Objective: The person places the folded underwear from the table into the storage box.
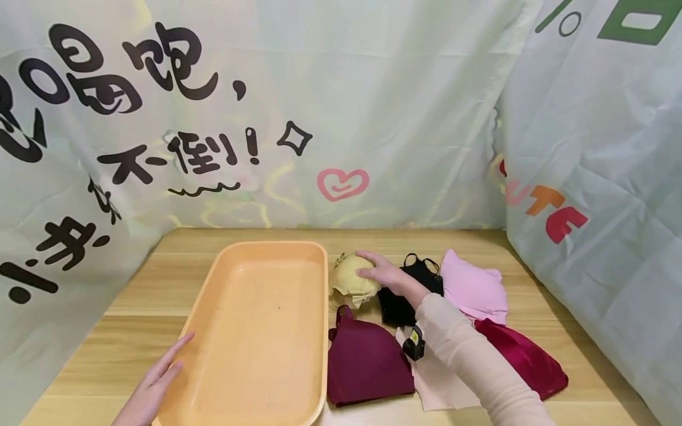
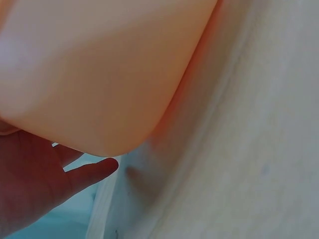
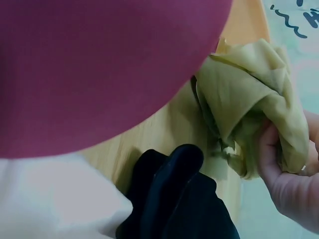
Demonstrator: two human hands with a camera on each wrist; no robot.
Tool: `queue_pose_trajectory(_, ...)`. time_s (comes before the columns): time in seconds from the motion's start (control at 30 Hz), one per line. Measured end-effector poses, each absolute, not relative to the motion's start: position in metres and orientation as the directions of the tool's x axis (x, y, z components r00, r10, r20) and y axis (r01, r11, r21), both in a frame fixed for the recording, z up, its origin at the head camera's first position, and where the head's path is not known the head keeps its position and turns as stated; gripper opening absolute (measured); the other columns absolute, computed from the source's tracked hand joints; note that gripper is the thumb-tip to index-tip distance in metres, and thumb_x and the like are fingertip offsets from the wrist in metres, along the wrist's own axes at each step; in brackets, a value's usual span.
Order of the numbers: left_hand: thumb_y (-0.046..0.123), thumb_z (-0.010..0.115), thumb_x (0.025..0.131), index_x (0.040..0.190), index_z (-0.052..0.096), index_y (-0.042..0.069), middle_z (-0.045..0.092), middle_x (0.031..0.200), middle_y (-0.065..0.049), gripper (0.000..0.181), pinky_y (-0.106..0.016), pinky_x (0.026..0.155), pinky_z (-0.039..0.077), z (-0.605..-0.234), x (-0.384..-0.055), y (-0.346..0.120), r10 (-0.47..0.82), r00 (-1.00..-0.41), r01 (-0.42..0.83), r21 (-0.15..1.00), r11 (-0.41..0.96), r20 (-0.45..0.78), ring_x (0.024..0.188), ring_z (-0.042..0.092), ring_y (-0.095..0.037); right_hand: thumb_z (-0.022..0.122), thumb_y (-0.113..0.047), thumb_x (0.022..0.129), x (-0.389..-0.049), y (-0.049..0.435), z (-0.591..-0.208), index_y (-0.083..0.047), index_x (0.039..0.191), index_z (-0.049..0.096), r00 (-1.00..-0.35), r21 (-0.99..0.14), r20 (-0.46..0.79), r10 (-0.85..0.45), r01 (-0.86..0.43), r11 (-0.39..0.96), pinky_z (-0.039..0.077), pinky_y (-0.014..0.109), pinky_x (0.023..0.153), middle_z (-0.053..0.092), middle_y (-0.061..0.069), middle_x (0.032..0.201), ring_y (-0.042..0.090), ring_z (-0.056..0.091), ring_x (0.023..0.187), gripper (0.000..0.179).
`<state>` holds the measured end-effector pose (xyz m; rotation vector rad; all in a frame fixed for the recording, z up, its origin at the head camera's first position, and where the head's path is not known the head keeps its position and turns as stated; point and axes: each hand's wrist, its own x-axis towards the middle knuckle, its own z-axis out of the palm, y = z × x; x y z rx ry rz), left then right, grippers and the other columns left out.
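Note:
A pale yellow bra (image 1: 348,277), bunched up, is gripped by my right hand (image 1: 385,274) just beyond the tray's right side. In the right wrist view my thumb and fingers pinch a fold of its cloth. My left hand (image 1: 153,387) rests against the left rim of an orange tray (image 1: 256,331), fingers straight. The left wrist view has this hand at the tray's corner, thumb extended, with part of the fingers hidden. Nothing lies inside the tray. Nearest the right hand is a black bra (image 1: 396,305) with thin straps.
Right of the tray lie a maroon bra (image 1: 370,364), a pale beige garment (image 1: 442,384), a pink bra (image 1: 474,287) and a shiny dark red garment (image 1: 524,355). A black wrist camera (image 1: 414,343) sits on the right forearm. Printed curtains (image 1: 415,118) wall the wooden table (image 1: 133,296).

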<state>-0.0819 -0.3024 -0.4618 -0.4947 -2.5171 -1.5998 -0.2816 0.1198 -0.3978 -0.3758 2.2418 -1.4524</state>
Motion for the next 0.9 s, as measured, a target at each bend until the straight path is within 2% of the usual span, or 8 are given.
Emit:
queue_pose_trajectory(0.13, 0.000, 0.026, 0.098, 0.140, 0.021, -0.005, 0.023, 0.136, 0.034, 0.043, 0.004, 0.088, 0.011, -0.461, -0.081, -0.302, 0.204, -0.942, 0.330, 0.857, 0.395, 0.268, 0.120, 0.012, 0.023, 0.047, -0.016, 0.095, -0.281, 0.120, -0.395, -0.008, 0.145, 0.021, -0.881, -0.924, -0.192, -0.431, 0.014, 0.383, 0.028, 0.057, 0.101, 0.011, 0.017, 0.151, 0.039, 0.019, 0.132, 0.057)
queue_pose_trajectory(0.2, 0.000, 0.026, 0.098, 0.140, 0.022, -0.005, 0.023, 0.136, 0.034, 0.043, 0.004, 0.088, 0.011, -0.460, -0.081, -0.301, 0.202, -0.942, 0.329, 0.853, 0.404, 0.267, 0.120, 0.012, 0.023, 0.047, -0.017, 0.094, -0.281, 0.121, -0.392, -0.009, 0.145, 0.022, -0.889, -0.929, -0.183, -0.419, 0.016, 0.371, 0.032, 0.054, 0.099, 0.013, 0.017, 0.150, 0.037, 0.026, 0.130, 0.058)
queue_pose_trajectory(0.3, 0.000, 0.027, 0.098, 0.140, 0.023, -0.006, 0.023, 0.137, 0.034, 0.042, 0.003, 0.089, 0.013, -0.460, -0.082, -0.301, 0.199, -0.939, 0.340, 0.839, 0.425, 0.280, 0.121, 0.013, 0.023, 0.049, -0.017, 0.093, -0.282, 0.122, -0.389, -0.010, 0.145, 0.024, -0.902, -0.947, -0.172, -0.396, 0.041, 0.318, 0.045, 0.041, 0.089, 0.026, 0.020, 0.145, 0.028, 0.051, 0.109, 0.058)
queue_pose_trajectory(0.37, 0.000, 0.028, 0.098, 0.139, 0.023, -0.006, 0.023, 0.137, 0.034, 0.042, 0.003, 0.089, 0.014, -0.460, -0.083, -0.300, 0.199, -0.937, 0.347, 0.832, 0.433, 0.287, 0.121, 0.013, 0.023, 0.051, -0.015, 0.092, -0.283, 0.124, -0.387, -0.010, 0.144, 0.026, -0.908, -0.964, -0.157, -0.387, 0.055, 0.262, 0.049, 0.031, 0.078, 0.030, 0.019, 0.144, 0.018, 0.059, 0.091, 0.058)
queue_pose_trajectory(0.43, -0.001, 0.028, 0.097, 0.138, 0.025, -0.007, 0.024, 0.136, 0.034, 0.042, 0.003, 0.090, 0.015, -0.460, -0.083, -0.300, 0.193, -0.935, 0.353, 0.828, 0.436, 0.297, 0.121, 0.014, 0.022, 0.052, -0.012, 0.091, -0.284, 0.125, -0.385, -0.009, 0.144, 0.027, -0.914, -0.978, -0.139, -0.382, 0.065, 0.199, 0.050, 0.024, 0.071, 0.031, 0.018, 0.144, 0.010, 0.060, 0.079, 0.058)
queue_pose_trajectory(0.57, -0.002, 0.029, 0.097, 0.138, 0.025, -0.008, 0.025, 0.136, 0.034, 0.041, 0.002, 0.089, 0.016, -0.461, -0.083, -0.300, 0.192, -0.934, 0.357, 0.829, 0.430, 0.302, 0.121, 0.014, 0.022, 0.053, -0.009, 0.091, -0.283, 0.128, -0.379, -0.009, 0.143, 0.028, -0.921, -0.991, -0.116, -0.372, 0.080, 0.111, 0.051, 0.019, 0.070, 0.024, 0.014, 0.148, 0.005, 0.060, 0.081, 0.058)
queue_pose_trajectory(0.77, -0.002, 0.029, 0.097, 0.139, 0.024, -0.006, 0.023, 0.136, 0.034, 0.043, 0.003, 0.089, 0.014, -0.461, -0.082, -0.300, 0.194, -0.937, 0.347, 0.835, 0.427, 0.291, 0.120, 0.013, 0.023, 0.051, -0.006, 0.091, -0.280, 0.130, -0.369, -0.012, 0.144, 0.028, -0.930, -0.994, -0.102, -0.353, 0.110, -0.003, 0.052, 0.021, 0.070, 0.033, 0.021, 0.142, 0.007, 0.063, 0.079, 0.058)
queue_pose_trajectory(0.9, -0.001, 0.029, 0.097, 0.140, 0.023, -0.005, 0.022, 0.136, 0.034, 0.044, 0.003, 0.088, 0.013, -0.461, -0.081, -0.300, 0.185, -0.942, 0.335, 0.834, 0.439, 0.282, 0.120, 0.013, 0.023, 0.050, -0.007, 0.092, -0.278, 0.131, -0.363, -0.013, 0.144, 0.027, -0.929, -0.994, -0.088, -0.359, 0.106, -0.032, 0.052, 0.021, 0.065, 0.037, 0.024, 0.138, 0.007, 0.063, 0.074, 0.057)
